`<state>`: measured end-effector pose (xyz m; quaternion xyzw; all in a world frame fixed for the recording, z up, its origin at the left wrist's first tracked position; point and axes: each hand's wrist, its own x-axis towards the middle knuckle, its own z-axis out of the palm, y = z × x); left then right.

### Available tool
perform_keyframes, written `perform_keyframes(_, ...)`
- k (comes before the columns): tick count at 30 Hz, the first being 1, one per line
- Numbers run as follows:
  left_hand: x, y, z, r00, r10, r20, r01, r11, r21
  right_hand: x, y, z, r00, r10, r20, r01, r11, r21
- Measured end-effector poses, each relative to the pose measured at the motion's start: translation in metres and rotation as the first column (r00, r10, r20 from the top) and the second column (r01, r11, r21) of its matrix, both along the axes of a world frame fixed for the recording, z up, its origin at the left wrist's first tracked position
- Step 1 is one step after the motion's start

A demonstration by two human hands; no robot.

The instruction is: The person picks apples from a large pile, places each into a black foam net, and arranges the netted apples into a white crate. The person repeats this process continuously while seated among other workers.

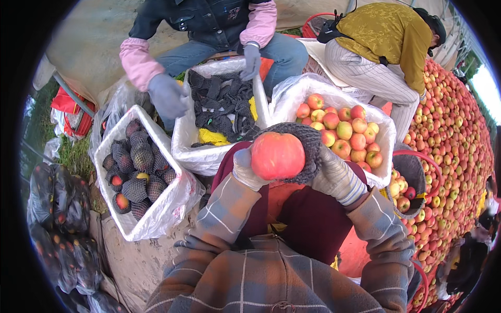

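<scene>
A large red apple (278,155) is gripped in my gloved left hand (246,168), raised in front of my knees. My right hand (338,176), in a striped glove, holds a black foam net sleeve (311,148) against the apple's right side. The sleeve's mesh spreads behind and above the fruit, whose near face is bare. Just beyond my hands stands a lined white foam box (199,160) of loose black and yellow sleeves. To its right, another lined foam box (385,141) holds bare apples.
At left, a foam box (129,231) holds netted apples, with filled plastic bags (64,242) beyond. A co-worker's gloved hands (168,96) are over the sleeve box. Another person (375,51) bends beside a huge apple heap (454,156). A red-handled bucket (409,172) stands at my right.
</scene>
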<state>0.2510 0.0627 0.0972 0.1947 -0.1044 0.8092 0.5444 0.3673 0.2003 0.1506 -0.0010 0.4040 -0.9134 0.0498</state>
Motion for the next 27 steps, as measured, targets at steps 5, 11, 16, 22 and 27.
perform_keyframes(5, -0.005, -0.009, -0.004, 0.982, 0.077, -0.174, -0.110, 0.976, -0.187, 0.003, 0.000, 0.008, 0.991, -0.066, -0.119, 0.085, 0.982, 0.167)
perform_keyframes(11, -0.005, -0.012, 0.056, 0.654, 0.141, -0.743, -0.407, 0.894, -0.189, 0.006, 0.006, 0.011, 0.754, -0.509, -0.416, 0.654, 0.643, 0.398)
perform_keyframes(16, 0.007, -0.005, 0.069, 0.343, 0.269, -0.900, -0.803, 0.582, -0.132, -0.001, -0.002, 0.015, 0.415, -0.264, -0.870, 0.903, 0.005, 0.429)
perform_keyframes(22, -0.003, 0.004, 0.049, -0.158, 0.423, -0.892, -0.946, 0.196, 0.260, 0.003, -0.017, 0.023, 0.586, -0.009, -0.810, 0.810, -0.019, 0.586)
perform_keyframes(27, 0.000, 0.001, 0.044, -0.334, 0.436, -0.835, -0.935, -0.043, 0.352, -0.008, -0.014, 0.024, 0.703, -0.620, -0.348, 0.708, 0.571, 0.415)
